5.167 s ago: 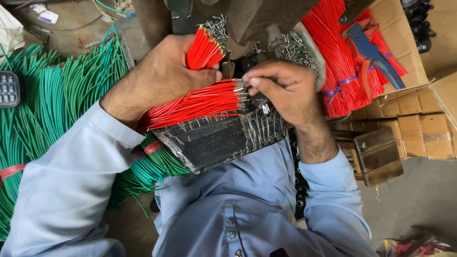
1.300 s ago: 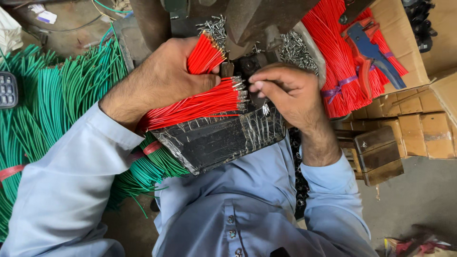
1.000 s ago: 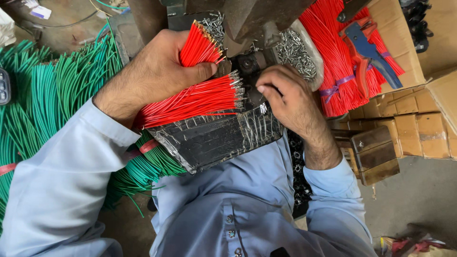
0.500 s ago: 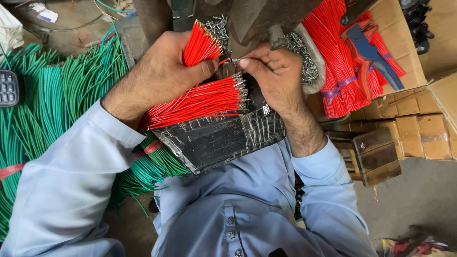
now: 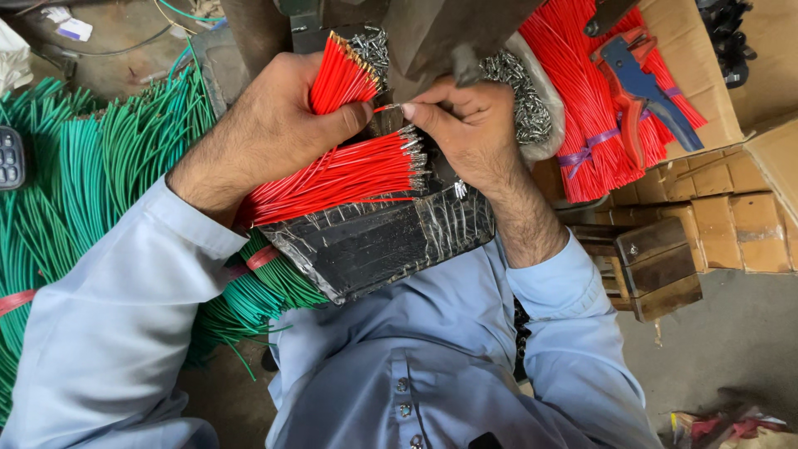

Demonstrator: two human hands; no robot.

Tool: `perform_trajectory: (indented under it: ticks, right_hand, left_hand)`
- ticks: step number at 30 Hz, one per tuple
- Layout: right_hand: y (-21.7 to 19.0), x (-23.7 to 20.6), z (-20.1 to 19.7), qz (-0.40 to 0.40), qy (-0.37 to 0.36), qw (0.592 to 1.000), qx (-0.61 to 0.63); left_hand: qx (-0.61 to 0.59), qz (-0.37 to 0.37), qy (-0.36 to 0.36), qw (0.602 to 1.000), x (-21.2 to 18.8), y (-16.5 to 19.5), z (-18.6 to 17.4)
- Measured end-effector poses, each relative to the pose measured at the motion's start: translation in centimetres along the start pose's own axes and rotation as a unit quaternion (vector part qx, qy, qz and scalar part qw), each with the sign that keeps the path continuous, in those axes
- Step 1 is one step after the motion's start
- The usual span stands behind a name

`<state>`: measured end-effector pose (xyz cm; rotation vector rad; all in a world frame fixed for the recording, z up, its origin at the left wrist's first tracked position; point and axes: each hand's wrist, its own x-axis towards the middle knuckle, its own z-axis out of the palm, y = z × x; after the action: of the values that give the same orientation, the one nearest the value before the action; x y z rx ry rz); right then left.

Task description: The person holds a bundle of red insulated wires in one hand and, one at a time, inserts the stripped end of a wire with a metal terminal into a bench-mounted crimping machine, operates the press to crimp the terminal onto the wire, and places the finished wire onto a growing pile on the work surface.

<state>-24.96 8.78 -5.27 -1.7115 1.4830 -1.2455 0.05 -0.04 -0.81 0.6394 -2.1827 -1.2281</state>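
My left hand (image 5: 266,125) grips a small bundle of short red wires (image 5: 342,76) that point up toward a dark metal press (image 5: 449,33). My right hand (image 5: 465,125) pinches a single red wire with a metal tip (image 5: 386,107) just under the press. Below both hands a larger bundle of red wires with metal ends (image 5: 341,176) lies on a black tray wrapped in tape (image 5: 382,245).
Green wire bundles (image 5: 91,183) fill the left side. A heap of small metal terminals (image 5: 519,100) lies behind my right hand. More red wires (image 5: 582,91), a blue and red crimping tool (image 5: 636,83) and cardboard boxes (image 5: 731,224) are at the right.
My right hand has risen from the lower red bundle to the press, now pinching one wire. My left hand keeps its grip on the small bundle.
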Motion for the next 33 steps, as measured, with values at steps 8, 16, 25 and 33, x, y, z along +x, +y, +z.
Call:
perform_trajectory:
  ticks: [8,16,25,33]
  right_hand:
    - [-4.2,-3.2,-3.8,-0.064,-0.079,0.993,-0.053]
    - [-4.2,-4.2,-5.3,-0.084,-0.128,0.950,-0.274]
    - [-1.6,-2.6,-3.5,0.031,-0.040,0.998,0.025]
    - [-0.4,-1.3,0.4,-0.116,0.017,0.991,0.064]
  left_hand:
    - [-0.058,-0.006,-0.043,0.997,-0.1,0.7,0.2]
    - [-0.036,0.016,-0.023,0.999,0.1,0.2,0.2]
    - [-0.067,-0.012,-0.034,0.997,0.1,0.5,-0.1]
    - [-0.046,0.001,-0.012,0.999,0.1,-0.1,0.2]
